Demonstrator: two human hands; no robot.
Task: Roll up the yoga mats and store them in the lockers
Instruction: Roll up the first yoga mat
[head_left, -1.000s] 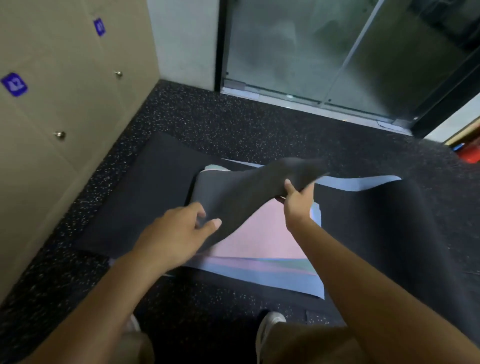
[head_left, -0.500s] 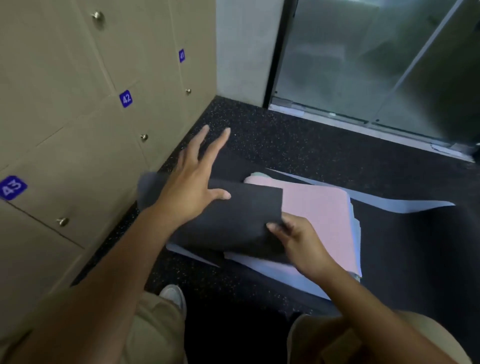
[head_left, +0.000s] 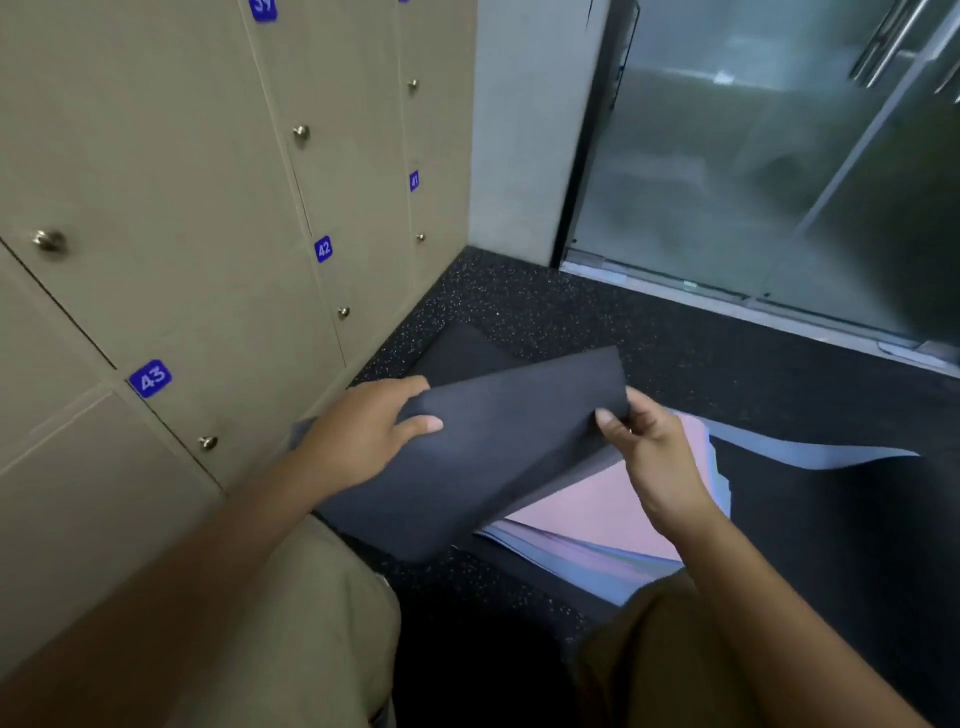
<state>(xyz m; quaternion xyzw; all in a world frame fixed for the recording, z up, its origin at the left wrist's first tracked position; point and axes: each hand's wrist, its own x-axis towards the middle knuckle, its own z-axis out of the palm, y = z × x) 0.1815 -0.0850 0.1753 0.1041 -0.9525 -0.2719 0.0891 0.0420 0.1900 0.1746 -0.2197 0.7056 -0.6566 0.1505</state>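
Note:
A dark grey yoga mat (head_left: 498, 452) is folded over and lifted off the floor in front of me. My left hand (head_left: 363, 436) grips its left edge, thumb on top. My right hand (head_left: 649, 457) pinches its right edge near the upper corner. Under it lies a pink mat (head_left: 597, 509) on a stack of light blue mats (head_left: 571, 561). A black mat (head_left: 857, 545) is spread on the floor to the right. Beige lockers (head_left: 208, 234) with blue number tags 43 (head_left: 150, 378), 42 (head_left: 323, 249) and 41 stand shut along the left wall.
Speckled black rubber floor (head_left: 701, 353) runs to a glass sliding door (head_left: 779, 182) at the back. A grey wall column (head_left: 519, 130) stands between lockers and door. My knees in khaki trousers (head_left: 311, 623) fill the bottom of the view.
My left hand, spread flat above the grey mat half a second ago, now grips its left edge. The mat has been raised and folded further. My view has swung left toward the lockers.

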